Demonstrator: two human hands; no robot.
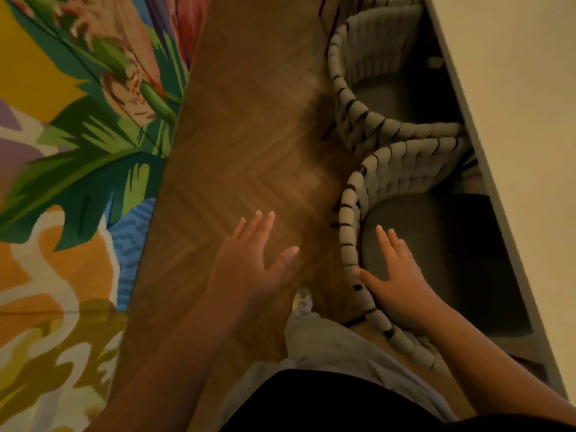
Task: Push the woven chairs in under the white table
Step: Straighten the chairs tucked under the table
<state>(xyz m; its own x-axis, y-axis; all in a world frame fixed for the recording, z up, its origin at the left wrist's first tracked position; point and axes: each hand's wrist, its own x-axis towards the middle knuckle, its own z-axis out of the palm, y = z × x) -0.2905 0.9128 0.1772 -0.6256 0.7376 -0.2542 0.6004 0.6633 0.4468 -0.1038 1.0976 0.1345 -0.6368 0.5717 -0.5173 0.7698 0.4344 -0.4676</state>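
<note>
On the far left a bright rug (71,157) with big green leaves is lying on the wooden floor (249,135). Next comes the left hand (258,257). Its grip is wide, with the fingers spread flat, and it is holding nothing as it is hanging over the bare floor. A little more to the right, the right hand (396,275) is also staying flat and wide. Its thumb is touching the thick woven back of the near chair (352,219), and its fingers are reaching over the dark seat. It is not wrapping round anything. Past it, the far chair (346,98) is sitting just beside the near one, and their woven backs are touching. Both seats are already partly under the white surface (514,120), which is running up the right side. So the surface lies to the right of the hands, and the right hand is nearer, so the push probably needs to go rightward.
</note>
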